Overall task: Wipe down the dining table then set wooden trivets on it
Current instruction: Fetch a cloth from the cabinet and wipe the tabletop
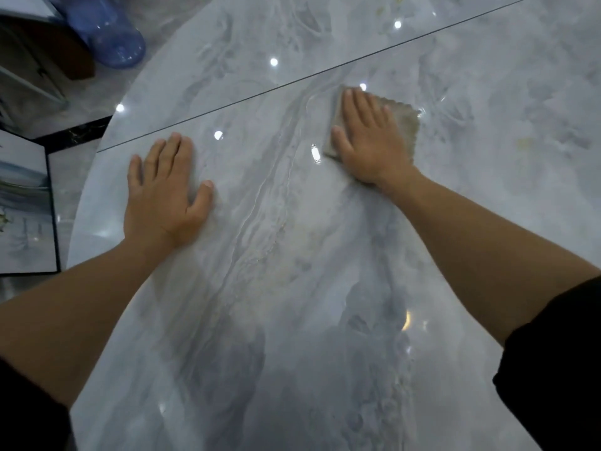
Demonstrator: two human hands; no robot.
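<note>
Both hands lie flat with fingers straight: our left hand point(166, 193) rests bare on the glossy marbled desk point(292, 288), near its rim; further out our right hand point(367, 135) presses a folded beige cloth point(408, 125) onto the desk, just short of the seam point(227, 105) crossing the top; no trivets are in view. We judge the wiping unfinished; the cloth is pressed, not gripped, so it could slip free or snag at the seam; faint yellowish marks point(523, 144) beyond might be missed; our bracing palm may leave prints.
</note>
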